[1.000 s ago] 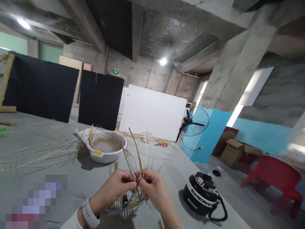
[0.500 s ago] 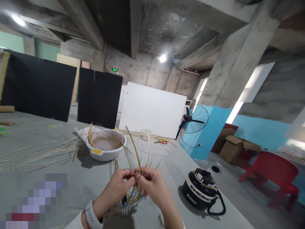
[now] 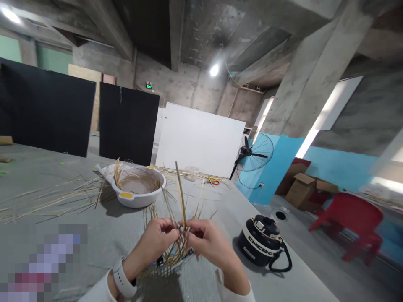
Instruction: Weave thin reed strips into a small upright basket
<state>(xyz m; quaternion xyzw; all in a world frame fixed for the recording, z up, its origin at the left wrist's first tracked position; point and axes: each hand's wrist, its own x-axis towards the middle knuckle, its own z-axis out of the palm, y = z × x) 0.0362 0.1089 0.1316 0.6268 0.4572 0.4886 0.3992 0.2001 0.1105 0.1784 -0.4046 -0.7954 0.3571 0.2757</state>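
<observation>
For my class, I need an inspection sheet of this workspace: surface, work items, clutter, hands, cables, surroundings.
Surface: grey table; near left pixelated, contents unclear.
Work items: loosely woven piece, near middle; white basin holding thin strips.
Clutter: loose strips left, black bottle right, scissors before white board.
Hands: left hand and right hand pinch upright strips.
Cables: cord from fan to wall socket.
Surroundings: red chair, cardboard box.
</observation>
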